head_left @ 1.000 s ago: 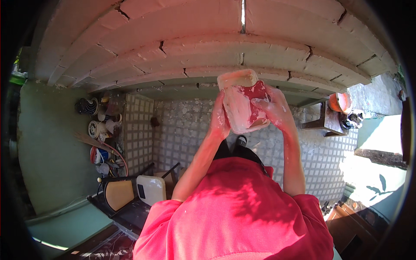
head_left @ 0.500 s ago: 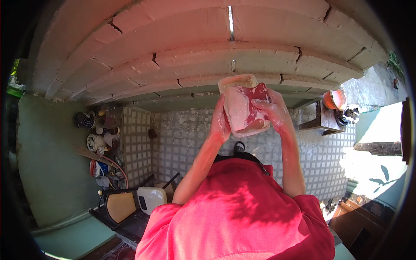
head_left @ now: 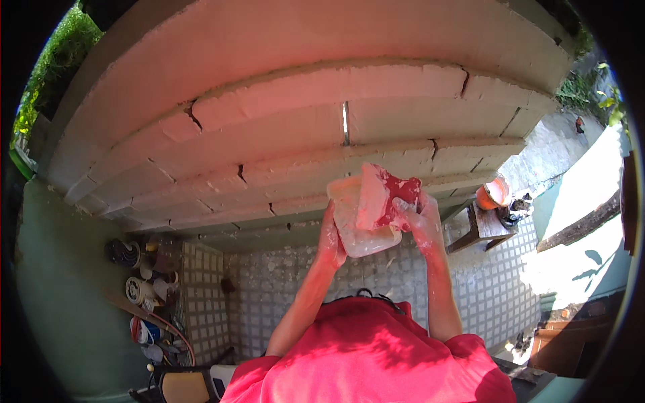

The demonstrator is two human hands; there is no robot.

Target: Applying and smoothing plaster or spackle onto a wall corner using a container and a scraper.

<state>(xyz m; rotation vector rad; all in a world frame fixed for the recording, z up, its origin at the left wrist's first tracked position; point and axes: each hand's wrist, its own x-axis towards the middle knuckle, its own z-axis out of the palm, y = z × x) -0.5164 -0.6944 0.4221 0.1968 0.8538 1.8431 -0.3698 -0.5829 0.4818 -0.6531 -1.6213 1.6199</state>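
Note:
Both my arms reach up in front of a wall of pale blocks [head_left: 282, 134]. My left hand [head_left: 330, 240] grips the left side of a translucent white plastic tub [head_left: 356, 232], fingers closed on its edge. My right hand [head_left: 422, 218], dusted with white paste, holds a flat red piece [head_left: 396, 195] smeared with white, pressed at the tub's upper right rim. The tub sits close to a horizontal joint between block rows. My red shirt [head_left: 376, 356] fills the lower middle.
A tiled floor [head_left: 282, 289] lies below. Several buckets, cans and a hose [head_left: 144, 302] crowd the left corner. A wooden stool [head_left: 480, 228] bearing an orange bowl [head_left: 494, 193] stands to the right. A chair back [head_left: 183, 386] shows at the bottom left.
The view has tipped further up, so the block wall fills more of the picture. Both hands stay on the tub and the red piece, now lower in the frame.

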